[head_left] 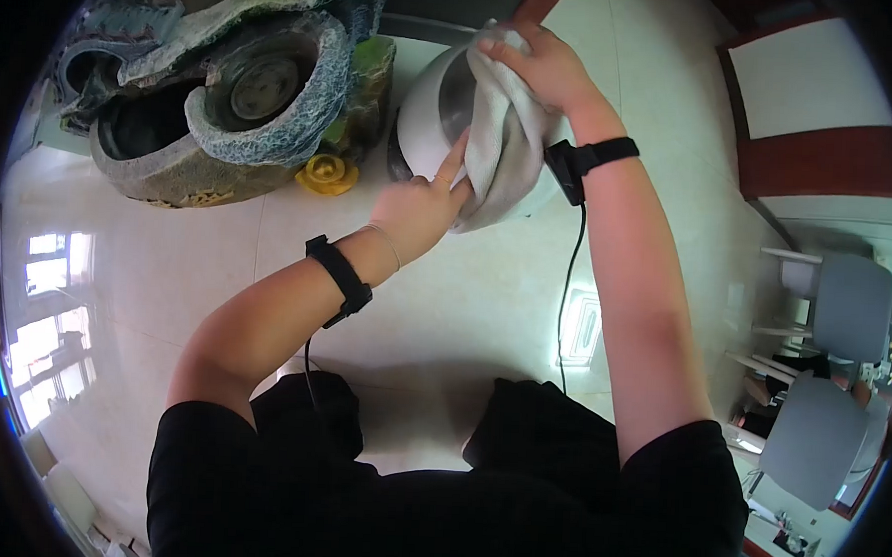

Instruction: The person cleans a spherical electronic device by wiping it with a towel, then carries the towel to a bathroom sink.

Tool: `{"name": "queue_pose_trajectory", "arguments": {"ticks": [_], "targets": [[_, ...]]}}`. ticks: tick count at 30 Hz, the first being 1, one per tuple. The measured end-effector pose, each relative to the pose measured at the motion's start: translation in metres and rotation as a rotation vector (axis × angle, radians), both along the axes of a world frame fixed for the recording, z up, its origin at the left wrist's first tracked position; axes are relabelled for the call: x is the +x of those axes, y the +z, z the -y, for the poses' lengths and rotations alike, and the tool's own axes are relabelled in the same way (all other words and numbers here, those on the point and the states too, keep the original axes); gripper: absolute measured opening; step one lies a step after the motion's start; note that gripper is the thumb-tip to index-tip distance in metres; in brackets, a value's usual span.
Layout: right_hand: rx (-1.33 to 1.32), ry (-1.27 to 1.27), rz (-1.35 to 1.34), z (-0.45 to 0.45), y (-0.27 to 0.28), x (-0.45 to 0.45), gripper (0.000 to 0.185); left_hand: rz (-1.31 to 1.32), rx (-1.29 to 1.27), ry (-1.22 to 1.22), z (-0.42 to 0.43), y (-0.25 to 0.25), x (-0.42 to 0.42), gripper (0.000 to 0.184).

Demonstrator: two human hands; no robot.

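Note:
A light grey cloth [506,147] hangs over the right side of a rounded white container [420,118] with a dark grey opening. My right hand [550,69] grips the cloth's upper part, thumb and fingers closed on it. Lower down, my left hand [424,203] is at the cloth's left edge, its index finger stretched up against the container and the other fingers partly hidden at the fold. Each wrist wears a black strap with a cable.
A rock-like fountain ornament [262,151] stands at the upper left, with a small gold object [327,175] beside it on the glossy tiled floor [445,298]. Grey chairs [812,439] stand at the right. A dark red-edged panel [813,76] is at the upper right.

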State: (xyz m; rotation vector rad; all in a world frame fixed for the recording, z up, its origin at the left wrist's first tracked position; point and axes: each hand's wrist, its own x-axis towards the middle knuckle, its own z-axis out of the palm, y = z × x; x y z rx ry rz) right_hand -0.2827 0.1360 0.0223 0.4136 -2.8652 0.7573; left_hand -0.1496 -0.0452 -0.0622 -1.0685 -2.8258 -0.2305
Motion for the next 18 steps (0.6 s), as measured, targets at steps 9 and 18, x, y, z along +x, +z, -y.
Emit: {"name": "queue_pose_trajectory", "arguments": {"ticks": [9,18], "targets": [[0.248,0.294,-0.294,0.015,-0.018,0.012,0.033,-0.119,-0.041,-0.03,0.005,-0.017,-0.004,0.028],[0.135,0.533,-0.316,0.069,-0.08,0.084,0.021,-0.018,-0.226,-0.066,0.01,-0.062,0.002,0.011]]}}
